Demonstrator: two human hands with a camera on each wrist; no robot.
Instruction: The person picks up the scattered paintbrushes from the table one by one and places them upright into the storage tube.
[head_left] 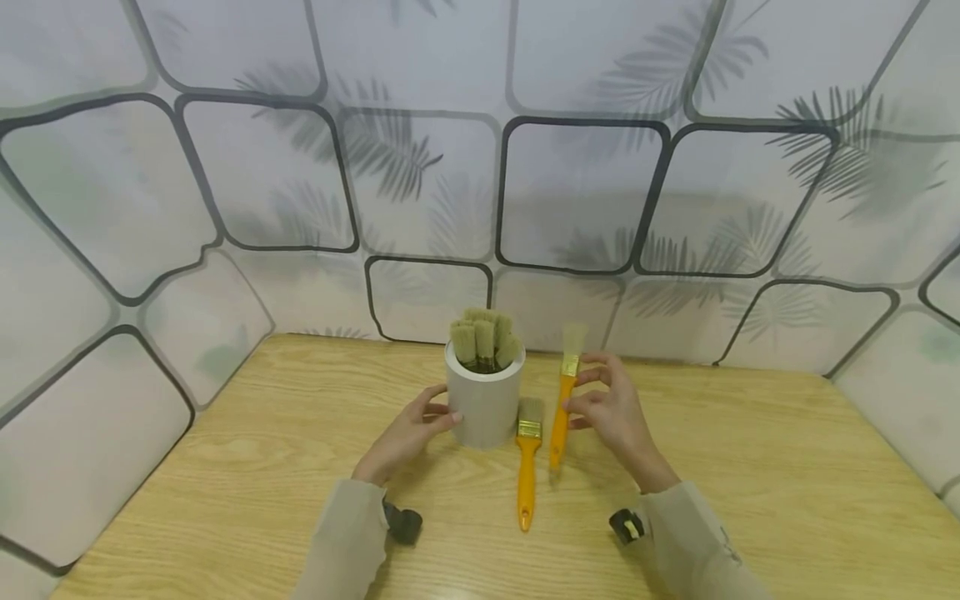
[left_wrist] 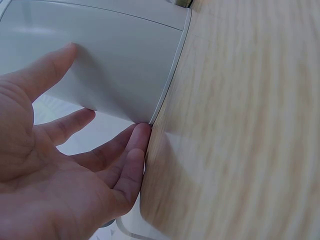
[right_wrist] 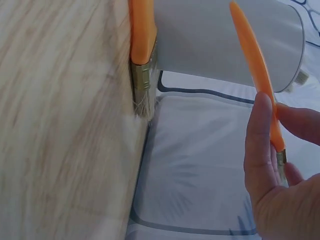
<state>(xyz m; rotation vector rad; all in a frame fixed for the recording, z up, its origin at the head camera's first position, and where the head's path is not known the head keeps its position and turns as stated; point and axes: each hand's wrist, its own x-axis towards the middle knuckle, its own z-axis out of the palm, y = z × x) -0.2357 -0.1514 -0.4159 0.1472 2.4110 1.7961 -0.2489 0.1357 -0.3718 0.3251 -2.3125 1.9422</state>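
Observation:
A white cylindrical container (head_left: pixel 483 408) stands on the table with several paintbrushes (head_left: pixel 483 333) in it, bristles up. My left hand (head_left: pixel 411 433) is at its left side, thumb in front. In the left wrist view the relaxed, spread fingers (left_wrist: pixel 75 125) lie along the wall and near the base edge. My right hand (head_left: pixel 611 408) pinches an orange-handled paintbrush (head_left: pixel 561 421) between thumb and fingers, bristles up, right of the container. Another orange-handled paintbrush (head_left: pixel 527 475) lies on the table just right of the container, handle toward me.
The light wooden table (head_left: pixel 225 467) reaches back to a wall covering (head_left: pixel 420 183) with dark outlined blocks and leaf prints. More of this covering rises along the left and right sides.

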